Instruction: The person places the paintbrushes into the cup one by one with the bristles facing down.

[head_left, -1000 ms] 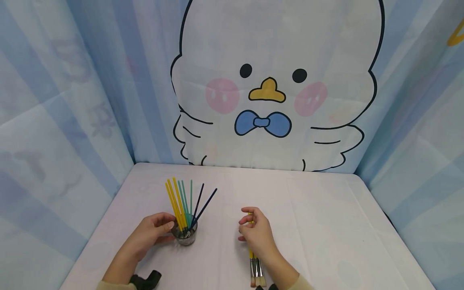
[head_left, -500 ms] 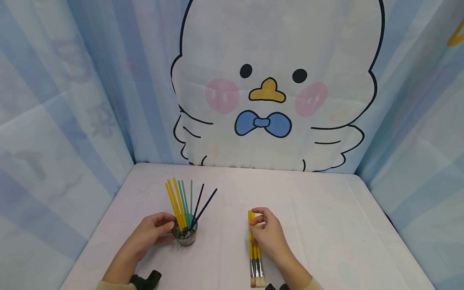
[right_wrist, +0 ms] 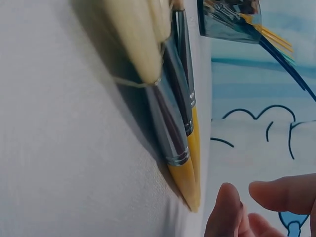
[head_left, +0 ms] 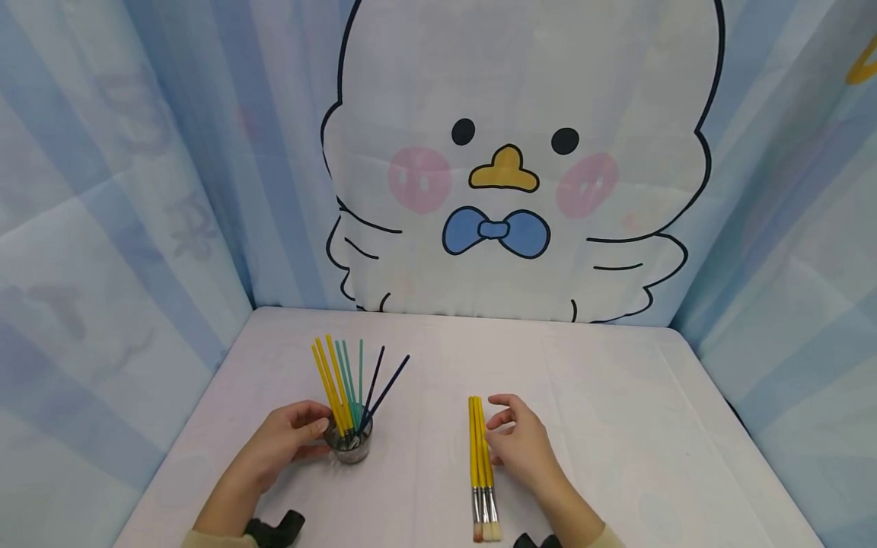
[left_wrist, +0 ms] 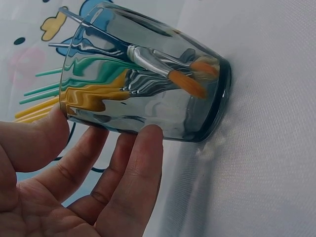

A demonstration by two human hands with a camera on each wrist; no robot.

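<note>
A clear glass cup [head_left: 349,444] [left_wrist: 148,84] stands on the white table [head_left: 617,426], holding several yellow, green and dark blue paintbrushes [head_left: 346,380] bristles down. My left hand [head_left: 291,441] [left_wrist: 98,163] grips the cup from its left, thumb and fingers curled round the wall. Three yellow-handled brushes [head_left: 479,468] [right_wrist: 177,118] lie side by side on the table, pale bristles toward me. My right hand [head_left: 521,441] [right_wrist: 256,202] hovers just right of their handles, fingers loosely spread and holding nothing.
A blue striped cloth with a cartoon duck [head_left: 507,175] hangs as walls behind and on both sides of the table. Dark wrist-camera mounts [head_left: 277,529] show at the bottom edge. The cup [right_wrist: 227,19] also appears in the right wrist view.
My right hand has let go of the yellow brushes, which now lie uncovered on the table, and has shifted slightly right. The left hand and cup have not moved.
</note>
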